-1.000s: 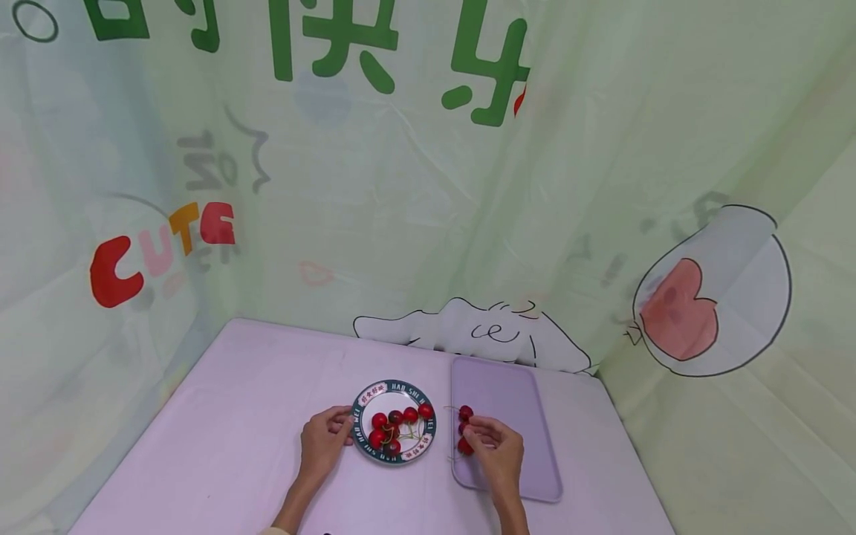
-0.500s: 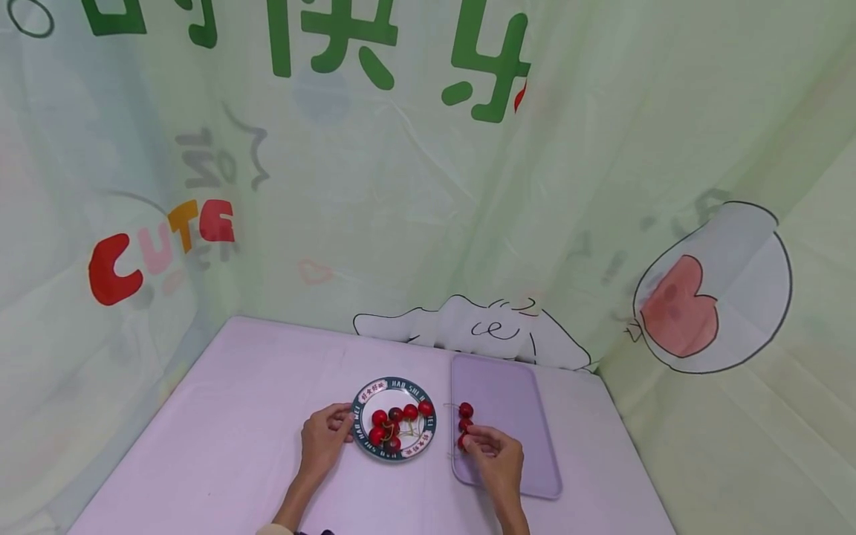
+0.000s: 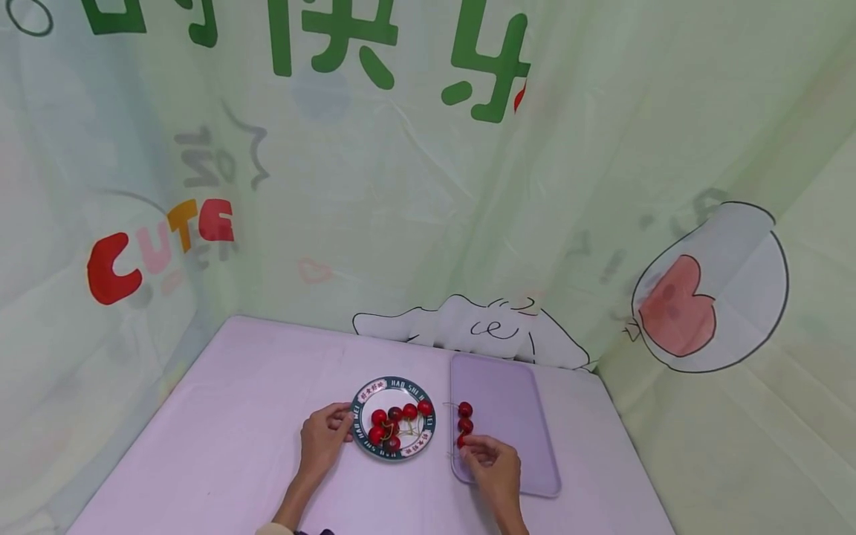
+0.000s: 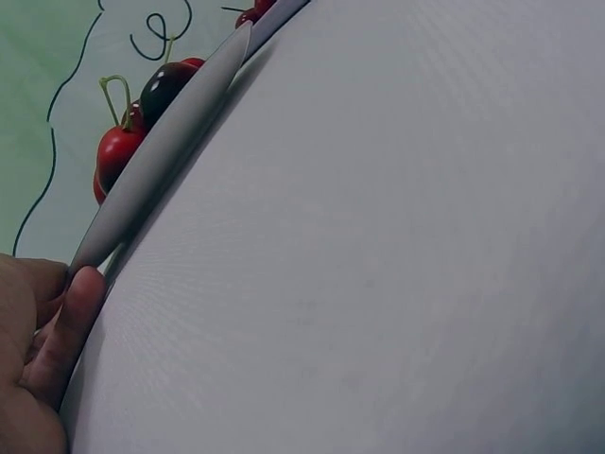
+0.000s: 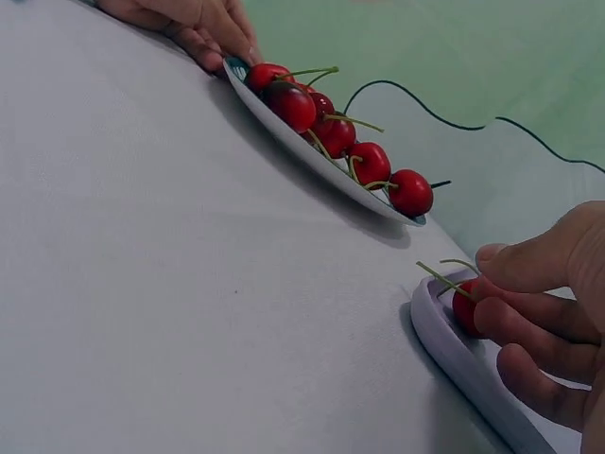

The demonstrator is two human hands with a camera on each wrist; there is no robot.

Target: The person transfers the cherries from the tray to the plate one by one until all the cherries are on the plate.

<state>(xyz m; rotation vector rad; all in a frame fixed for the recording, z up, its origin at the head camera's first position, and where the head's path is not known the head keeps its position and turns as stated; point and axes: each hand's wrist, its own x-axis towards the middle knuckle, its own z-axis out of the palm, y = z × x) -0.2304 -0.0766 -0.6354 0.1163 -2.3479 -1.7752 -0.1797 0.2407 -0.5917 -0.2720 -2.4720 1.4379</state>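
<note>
Lilac tabletop [image 3: 221,446], green printed backdrop. Cherry [image 5: 464,307] pinched by R hand [image 3: 491,464] at near-left corner of tray [image 3: 518,446], in line w/ two other cherries [image 3: 465,417]. L hand [image 3: 324,440] curled on plate [image 3: 394,452] rim, steadying. Best set down gently, stem clear of tray lip, so no rolling.

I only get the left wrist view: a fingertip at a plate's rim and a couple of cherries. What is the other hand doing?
Observer: The right hand pinches a red cherry just inside the near left corner of a flat lilac plastic tray.
Visitor: Is that cherry alone there?
Observer: No, two more cherries lie in a line beyond it along the tray's left edge.
Visitor: And how full is my plate?
Observer: The round white plate with a dark lettered rim holds about seven stemmed cherries; the left hand holds its left edge.
</note>
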